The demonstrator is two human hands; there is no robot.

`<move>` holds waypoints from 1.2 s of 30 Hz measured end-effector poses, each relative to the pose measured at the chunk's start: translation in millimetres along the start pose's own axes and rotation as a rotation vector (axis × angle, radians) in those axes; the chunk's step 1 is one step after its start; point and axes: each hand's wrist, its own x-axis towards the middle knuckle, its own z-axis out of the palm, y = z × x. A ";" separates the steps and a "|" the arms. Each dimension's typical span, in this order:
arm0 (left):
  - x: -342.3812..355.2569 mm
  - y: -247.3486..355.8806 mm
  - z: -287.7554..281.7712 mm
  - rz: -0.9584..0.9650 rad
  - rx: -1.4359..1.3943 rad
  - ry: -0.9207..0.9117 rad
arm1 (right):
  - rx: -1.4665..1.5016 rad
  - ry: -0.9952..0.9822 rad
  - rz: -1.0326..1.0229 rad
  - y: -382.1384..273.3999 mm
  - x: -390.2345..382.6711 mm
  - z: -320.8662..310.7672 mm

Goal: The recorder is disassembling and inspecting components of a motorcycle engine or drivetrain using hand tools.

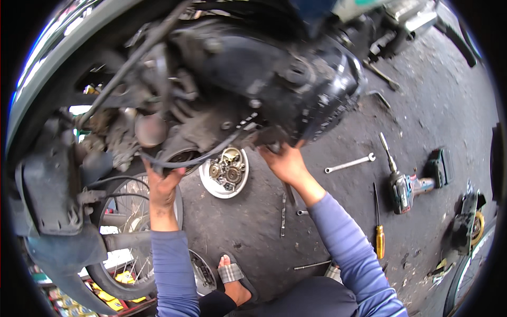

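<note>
A motorcycle engine [232, 63], black and grimy, hangs over both hands. My left hand [162, 187] reaches up to its underside, with thumb and a finger closed around a dark part beside a curved black hose [211, 152]. The fingertips are partly hidden there. Under the engine's right side, my right hand [285, 165] has its fingers bent around a dark piece that I cannot make out. A dark bar [291, 194] shows below that wrist. Between the hands, on the floor, stands a round white basin [224, 193] holding greasy metal engine parts [231, 170].
On the dark floor at right lie a combination wrench [350, 163], a cordless impact driver [402, 191] with a long socket, and a yellow-handled screwdriver [379, 240]. A thin metal rod [283, 214] lies nearer. A spoked wheel [132, 211] stands at left; another tyre [465, 280] is at right.
</note>
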 end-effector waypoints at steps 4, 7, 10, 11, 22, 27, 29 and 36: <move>4.8 5.0 -9.8 0.063 -0.153 -0.093 | 0.000 -0.272 0.908 -39.8 -48.1 -45.6; 20.4 8.2 -17.0 0.288 -0.472 0.062 | -0.068 -0.326 1.130 -50.7 -98.2 -81.9; 23.9 16.8 -17.1 0.361 -0.308 0.101 | -0.120 -0.333 1.223 -57.5 -148.7 -110.9; 25.0 19.9 -12.8 0.415 -0.284 0.099 | -0.055 -0.375 1.286 -63.0 -161.7 -122.6; 37.5 38.6 -8.0 0.525 -0.484 0.055 | -0.933 -0.994 1.188 -133.2 -212.6 -210.2; 41.3 36.6 -24.0 0.494 -0.413 -0.062 | -1.206 -1.462 0.975 -152.1 -192.4 -220.3; 42.0 34.1 -22.6 0.469 -0.391 -0.089 | -1.251 -1.614 1.044 -146.7 -177.1 -214.4; 42.3 16.7 6.1 0.452 -0.564 0.081 | -1.326 -1.540 1.002 -111.6 -186.5 -189.8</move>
